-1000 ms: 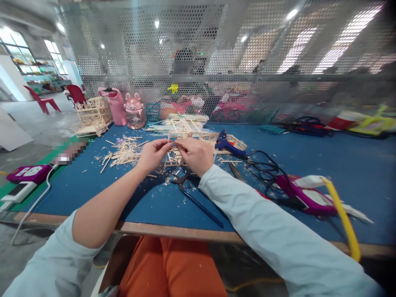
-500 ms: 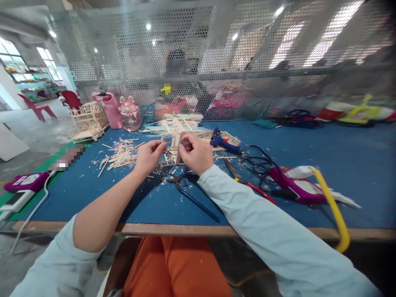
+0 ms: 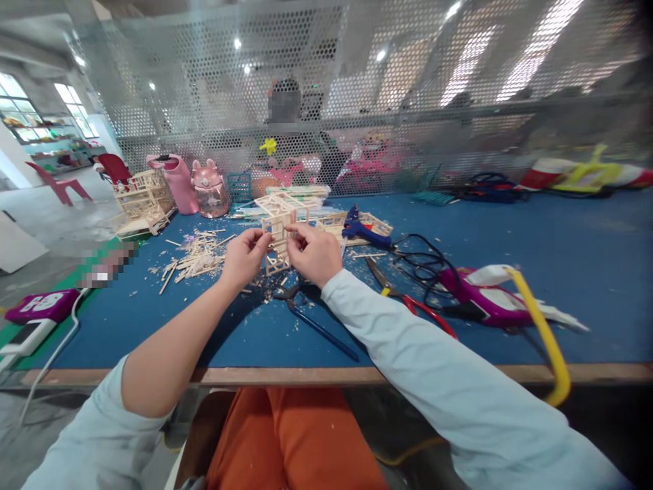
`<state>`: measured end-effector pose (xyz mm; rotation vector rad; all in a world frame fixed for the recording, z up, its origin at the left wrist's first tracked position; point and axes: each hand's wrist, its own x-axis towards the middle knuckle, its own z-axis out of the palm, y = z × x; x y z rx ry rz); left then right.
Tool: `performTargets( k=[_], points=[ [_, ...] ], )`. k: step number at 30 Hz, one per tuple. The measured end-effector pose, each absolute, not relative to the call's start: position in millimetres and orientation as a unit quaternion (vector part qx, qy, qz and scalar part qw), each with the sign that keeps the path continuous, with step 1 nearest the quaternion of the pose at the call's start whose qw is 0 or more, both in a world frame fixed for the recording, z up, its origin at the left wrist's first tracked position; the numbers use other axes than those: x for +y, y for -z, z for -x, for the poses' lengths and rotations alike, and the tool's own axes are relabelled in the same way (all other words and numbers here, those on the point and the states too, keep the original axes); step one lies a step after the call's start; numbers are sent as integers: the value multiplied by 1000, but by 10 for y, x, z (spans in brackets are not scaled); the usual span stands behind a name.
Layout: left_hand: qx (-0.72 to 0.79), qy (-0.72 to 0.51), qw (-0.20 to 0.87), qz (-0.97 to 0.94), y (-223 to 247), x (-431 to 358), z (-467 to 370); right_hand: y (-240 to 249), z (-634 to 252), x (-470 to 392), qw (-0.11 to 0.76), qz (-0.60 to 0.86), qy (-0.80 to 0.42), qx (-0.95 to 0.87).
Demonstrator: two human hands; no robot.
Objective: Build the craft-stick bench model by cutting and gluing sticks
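Note:
A small openwork frame of pale wooden sticks (image 3: 279,224) stands upright between my hands, above the blue mat. My left hand (image 3: 247,258) pinches its left edge between thumb and fingertips. On the opposite side, my right hand (image 3: 317,254) has its thumb and forefinger closed on the frame; its other fingers are curled out of sight. Just below lie dark-handled pliers (image 3: 321,327). To the right of my right hand rests a blue glue gun (image 3: 364,229) beside a flat stick-built piece (image 3: 331,221).
Loose sticks (image 3: 198,257) and scraps lie to the left. Red-handled pliers (image 3: 408,297), black cable, and a purple-and-white tool (image 3: 484,297) with a yellow handle are on the right. A pink bottle (image 3: 180,184), a clear pink cup (image 3: 210,190) and a stick model (image 3: 145,204) stand behind. Perforated metal screen at the back.
The stick frame has turned in my hands, so more of its lattice and top now show. My right hand has shifted slightly left. My left hand keeps its pinch.

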<state>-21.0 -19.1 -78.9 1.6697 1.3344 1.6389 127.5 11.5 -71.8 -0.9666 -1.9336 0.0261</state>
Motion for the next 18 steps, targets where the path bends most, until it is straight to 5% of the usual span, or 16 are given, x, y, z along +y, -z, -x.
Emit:
performTargets(
  k=[8, 18],
  points=[
    [519, -503, 112, -682, 605, -69, 294, 464, -1470, 286, 494, 355, 101, -787],
    [536, -59, -84, -838, -397, 149, 190, 524, -1593, 366, 391, 455, -80, -796]
  ],
)
